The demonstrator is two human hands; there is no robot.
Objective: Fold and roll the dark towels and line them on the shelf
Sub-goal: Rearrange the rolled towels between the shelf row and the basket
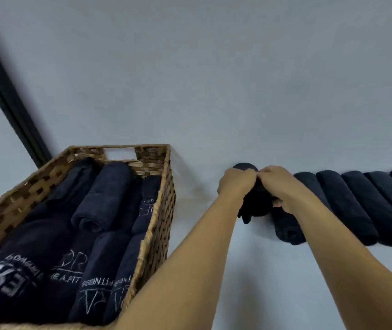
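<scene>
Hands meet on one rolled dark towel point(258, 207), which rests on the pale shelf point(249, 270). We curl our left hand point(236, 182) over its far end and our right hand point(282, 188) round its side, fingers closed on the cloth. Just right of the grip, a row of rolled towels point(357, 206) lies side by side. Left of it, well apart, stands a wicker basket point(164, 210) packed with printed towels point(23, 270).

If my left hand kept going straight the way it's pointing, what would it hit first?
Probably the pale wall behind, since nothing else shows ahead of the left hand and the rolled towel it grips. How far off that wall is, I can't tell.
</scene>
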